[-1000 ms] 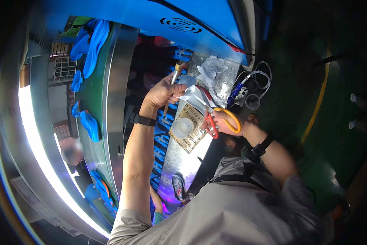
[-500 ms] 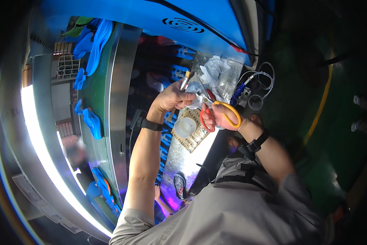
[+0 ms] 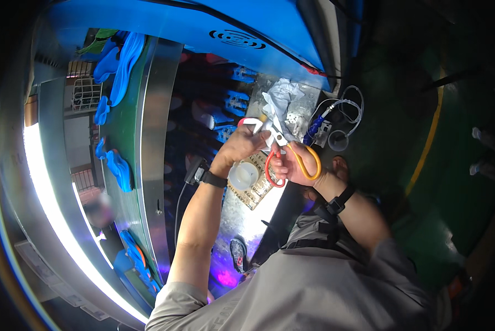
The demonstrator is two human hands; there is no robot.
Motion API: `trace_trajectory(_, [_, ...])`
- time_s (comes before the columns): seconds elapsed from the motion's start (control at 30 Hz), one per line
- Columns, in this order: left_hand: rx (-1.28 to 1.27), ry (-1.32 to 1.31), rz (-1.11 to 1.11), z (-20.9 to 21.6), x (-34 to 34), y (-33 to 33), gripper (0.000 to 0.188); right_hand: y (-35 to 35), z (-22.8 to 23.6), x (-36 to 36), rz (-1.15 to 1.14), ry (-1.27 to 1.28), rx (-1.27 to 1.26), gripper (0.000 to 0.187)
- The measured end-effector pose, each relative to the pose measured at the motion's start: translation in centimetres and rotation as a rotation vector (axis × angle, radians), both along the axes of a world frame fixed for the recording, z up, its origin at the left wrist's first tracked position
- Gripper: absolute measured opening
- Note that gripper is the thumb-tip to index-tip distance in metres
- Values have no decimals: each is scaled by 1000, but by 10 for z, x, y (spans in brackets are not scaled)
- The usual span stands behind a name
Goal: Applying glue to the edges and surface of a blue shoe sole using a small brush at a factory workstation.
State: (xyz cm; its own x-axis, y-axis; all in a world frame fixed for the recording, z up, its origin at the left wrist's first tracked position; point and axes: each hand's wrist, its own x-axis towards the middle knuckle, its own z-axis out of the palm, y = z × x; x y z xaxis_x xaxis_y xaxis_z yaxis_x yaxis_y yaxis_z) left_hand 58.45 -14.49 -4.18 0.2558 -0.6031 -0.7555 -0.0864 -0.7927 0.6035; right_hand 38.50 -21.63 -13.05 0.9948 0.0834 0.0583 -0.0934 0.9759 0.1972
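My right hand (image 3: 292, 164) has its fingers through the loops of a pair of scissors (image 3: 317, 164) with one orange and one red handle. The handles are spread apart, and the blades reach toward my left hand (image 3: 240, 145). Pinched in my left hand is a small white piece with a red edge (image 3: 249, 121), partly hidden by the fingers; its kind is unclear. Just below the hands, a translucent plastic cup (image 3: 243, 176) holding something pale stands on a brown printed sheet (image 3: 254, 197). Crumpled white paper or cloth (image 3: 281, 98) lies beyond the blades.
Blue insole-shaped pieces (image 3: 118, 170) rest on a green conveyor belt (image 3: 127, 118) at left. A blue machine housing (image 3: 165, 25) spans the top. A blue-handled tool with a clear tube (image 3: 315, 128) lies right of the metal ledge (image 3: 221, 225). A dark shoe (image 3: 238, 255) sits nearer me.
The brush upright in my left hand no longer shows clearly there, and the white piece with a red edge now shows at its fingers. The scissors' blades have come nearer that hand.
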Motion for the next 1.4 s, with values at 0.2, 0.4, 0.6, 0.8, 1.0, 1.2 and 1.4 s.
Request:
trace_trajectory(0.2, [-154,-201,-486,24,-18,-27,20,-3,-18,-6,-15,5,-174,46])
trace_trajectory(0.4, [-91,-513,-709,-45,-12,4,28,-43,6,8,-117,661,-224,39])
trace_trajectory(0.6, [-23,115,255,-71,10,-11,42,-101,-5,41,-82,669,-1208,39])
trace_trajectory(0.8, [-221,512,552,-42,4,-21,66,-106,-7,81,151,703,-2011,51])
trace_trajectory(1.0, [-418,749,701,5,-12,4,73,-99,-33,100,157,678,-2261,55])
trace_trajectory(1.2, [-539,477,523,37,-31,31,79,-73,25,64,-276,416,-1827,40])
trace_trajectory(1.4, [-490,273,432,48,-61,43,72,-39,72,17,-130,338,-1323,26])
